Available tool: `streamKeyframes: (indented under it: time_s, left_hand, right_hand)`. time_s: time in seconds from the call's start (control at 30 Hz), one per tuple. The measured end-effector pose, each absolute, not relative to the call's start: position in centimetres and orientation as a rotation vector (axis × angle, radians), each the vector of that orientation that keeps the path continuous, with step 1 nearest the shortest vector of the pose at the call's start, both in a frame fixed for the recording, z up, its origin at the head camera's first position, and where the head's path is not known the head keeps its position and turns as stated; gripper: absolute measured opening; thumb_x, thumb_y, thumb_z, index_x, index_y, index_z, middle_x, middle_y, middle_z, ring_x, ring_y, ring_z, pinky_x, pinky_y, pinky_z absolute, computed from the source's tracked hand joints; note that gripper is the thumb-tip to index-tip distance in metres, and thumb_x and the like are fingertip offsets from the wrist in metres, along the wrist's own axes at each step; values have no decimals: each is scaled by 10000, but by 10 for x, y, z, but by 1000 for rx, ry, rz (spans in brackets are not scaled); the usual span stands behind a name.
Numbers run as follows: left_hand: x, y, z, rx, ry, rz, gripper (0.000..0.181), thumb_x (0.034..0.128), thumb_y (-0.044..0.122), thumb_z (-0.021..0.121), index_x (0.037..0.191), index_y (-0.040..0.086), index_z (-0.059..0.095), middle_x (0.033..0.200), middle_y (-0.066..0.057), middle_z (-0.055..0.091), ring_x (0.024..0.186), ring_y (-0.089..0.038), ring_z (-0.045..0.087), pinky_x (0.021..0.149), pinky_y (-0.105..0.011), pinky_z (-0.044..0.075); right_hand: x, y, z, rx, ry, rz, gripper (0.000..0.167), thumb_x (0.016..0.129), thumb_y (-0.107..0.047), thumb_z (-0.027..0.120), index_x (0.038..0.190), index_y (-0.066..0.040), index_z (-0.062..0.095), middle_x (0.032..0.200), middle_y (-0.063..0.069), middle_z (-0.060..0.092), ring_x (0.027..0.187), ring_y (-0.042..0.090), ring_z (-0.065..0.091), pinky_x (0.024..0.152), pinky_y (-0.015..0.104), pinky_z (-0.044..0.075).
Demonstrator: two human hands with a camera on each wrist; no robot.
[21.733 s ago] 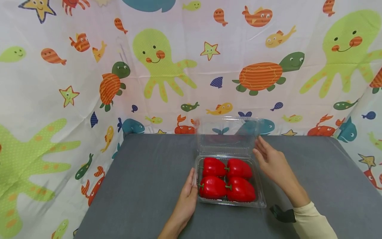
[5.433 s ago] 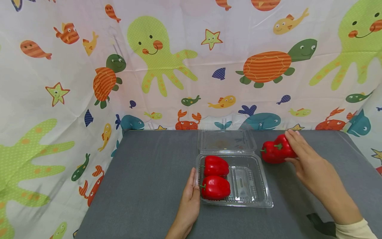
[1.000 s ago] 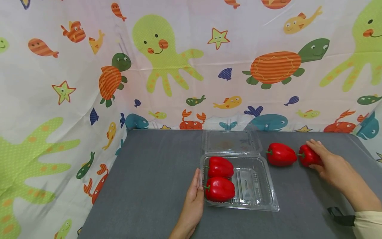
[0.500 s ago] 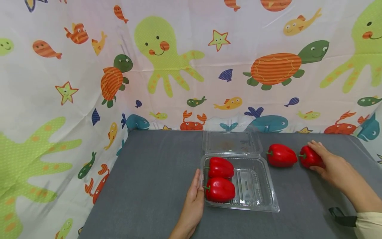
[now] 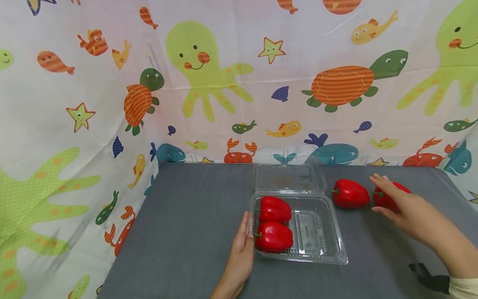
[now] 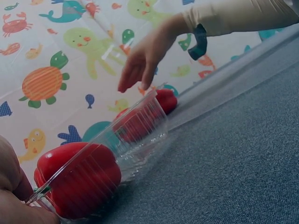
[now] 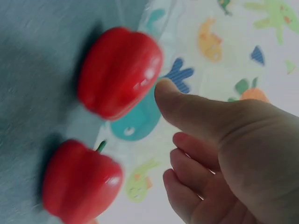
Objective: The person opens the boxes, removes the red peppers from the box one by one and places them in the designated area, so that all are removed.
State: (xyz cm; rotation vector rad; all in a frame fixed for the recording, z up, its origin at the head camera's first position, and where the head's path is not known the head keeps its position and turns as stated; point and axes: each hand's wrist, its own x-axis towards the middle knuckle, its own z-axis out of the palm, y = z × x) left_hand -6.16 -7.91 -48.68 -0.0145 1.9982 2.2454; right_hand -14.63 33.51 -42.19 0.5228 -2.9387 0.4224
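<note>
A clear plastic clamshell container (image 5: 317, 253) lies on the grey table with its lid (image 5: 289, 178) folded back. Two red bell peppers, a rear one (image 5: 275, 209) and a front one (image 5: 274, 237), sit in its left half. My left hand (image 5: 239, 253) holds the container's left edge, the rim between thumb and fingers in the left wrist view. Right of the container, a third red bell pepper (image 5: 350, 193) rests on the table. Beside it lies a fourth pepper (image 5: 382, 199), partly hidden behind my right hand (image 5: 414, 214). In the right wrist view that hand is apart from both peppers, fingers extended.
A white curtain (image 5: 224, 50) printed with sea animals hangs behind and along the sides of the table (image 5: 194, 232). The folded-back lid reaches near the table's back edge. A dark band (image 5: 429, 278) hangs at my right wrist, by the cream sleeve (image 6: 233, 16).
My right hand has let go of the rightmost pepper and moved up and slightly left. Earlier, all the peppers were in the container; two now lie on the table. The left hand stays put.
</note>
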Motion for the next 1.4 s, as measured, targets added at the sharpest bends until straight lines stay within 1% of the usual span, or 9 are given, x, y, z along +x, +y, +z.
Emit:
streamKeyframes:
  time_s: [0.2,0.43,0.67,0.83,1.07,1.13,1.23,1.33,1.4]
  left_hand:
    - [-62,-79,-488,-8,1984,2253,647,1122,35,372,1710,116,116,1775,-50,122,1633,-276,98,1257,-386,210]
    - [-63,-78,-489,-12,1978,2242,649,1121,38,370,1710,112,105,1776,-38,113,1633,-256,100,1247,-347,222]
    - [-63,-79,-489,-24,1997,2238,646,1120,28,367,1710,114,118,1775,-46,125,1632,-254,105,1244,-343,214]
    - [-64,-79,-490,3,1973,2256,642,1119,8,350,1706,88,102,1774,-58,121,1631,-251,100,1233,-277,214]
    - [-63,-78,-490,11,1968,2262,641,1123,22,355,1708,101,105,1776,-42,108,1632,-235,89,1238,-303,207]
    - [-63,-78,-489,3,1976,2255,641,1125,34,363,1710,117,115,1775,-38,111,1632,-240,89,1249,-336,198]
    - [-63,-78,-489,-6,1982,2250,637,1126,41,363,1711,134,126,1774,-29,114,1631,-237,87,1262,-363,183]
    - [-63,-77,-488,-3,1973,2258,638,1124,28,355,1710,126,122,1774,-32,112,1632,-235,83,1258,-349,184]
    - [-63,-78,-488,-3,1968,2261,640,1123,23,355,1709,117,116,1775,-34,108,1632,-234,81,1250,-335,193]
  right_hand:
    - [-136,313,-409,621,-2956,483,948,818,-252,920,1609,-86,424,1550,299,491,1177,533,656,832,655,595]
    - [-123,290,-397,629,-3036,545,977,862,-398,876,1651,-126,369,1569,302,470,1119,462,715,804,539,639]
    - [-110,270,-391,672,-3013,628,1009,879,-439,853,1688,-209,296,1449,221,629,990,292,766,777,480,650]
    - [-103,254,-387,649,-3034,673,1046,893,-490,826,1710,-300,200,1508,207,582,1103,362,727,798,518,646]
    - [-96,232,-384,656,-2960,715,1033,919,-543,778,1710,-355,141,1619,156,478,980,205,739,753,426,657]
    - [-94,227,-384,662,-2929,732,1044,920,-528,784,1710,-356,124,1657,139,428,1024,242,744,750,417,658]
    - [-93,219,-386,673,-2893,742,1075,910,-523,798,1712,-346,103,1697,118,361,1196,352,702,745,411,659]
    - [-93,210,-390,698,-2862,735,1113,893,-523,816,1714,-328,90,1720,95,315,1386,415,565,778,443,656]
    - [-93,205,-393,725,-2837,732,1144,878,-497,840,1716,-311,85,1733,78,285,1447,417,498,804,463,651]
